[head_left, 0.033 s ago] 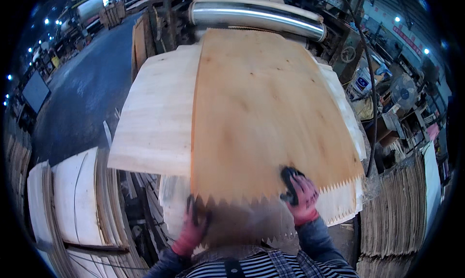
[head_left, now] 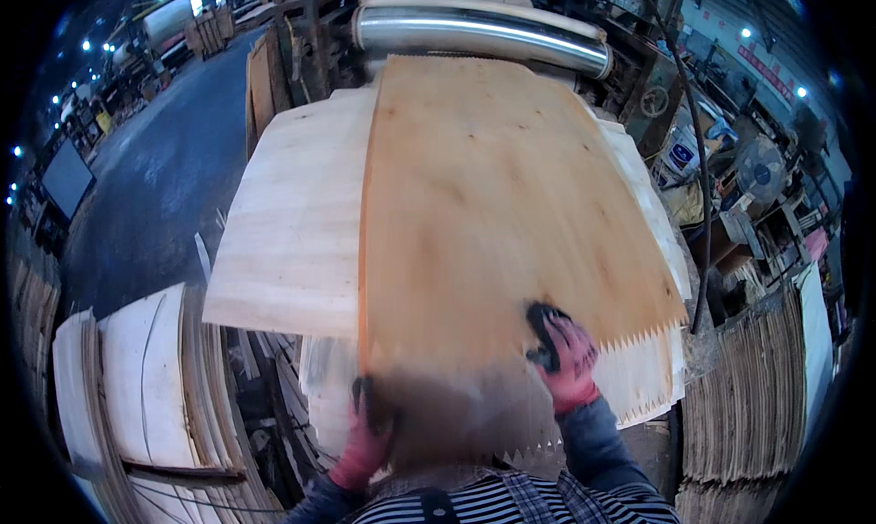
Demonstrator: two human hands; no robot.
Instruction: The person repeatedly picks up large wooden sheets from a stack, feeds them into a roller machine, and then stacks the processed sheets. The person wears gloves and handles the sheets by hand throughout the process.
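Note:
An orange-brown wood veneer sheet (head_left: 493, 204) with a toothed near edge lies on a stack of pale veneer sheets (head_left: 292, 204). My left hand (head_left: 365, 442), in a pink glove with dark fingertips, is closed at the left edge of a darker, blurred veneer part (head_left: 456, 414) close to my body. Motion blur hides where that part meets the brown sheet. On the front right of the brown sheet rests my right hand (head_left: 573, 360), gloved the same way, its fingers stretched forward and thumb apart.
A shiny metal roller (head_left: 484, 36) spans the far end of the stack. Upright bundles of veneer stand at left (head_left: 151, 369) and right (head_left: 744, 396). A dark cable (head_left: 701, 186) hangs at right, near a white bucket (head_left: 680, 154) and a fan (head_left: 759, 170).
My left hand has shifted slightly nearer my body, and the veneer between my hands has become more blurred. My right hand has slid slightly forward on the brown sheet.

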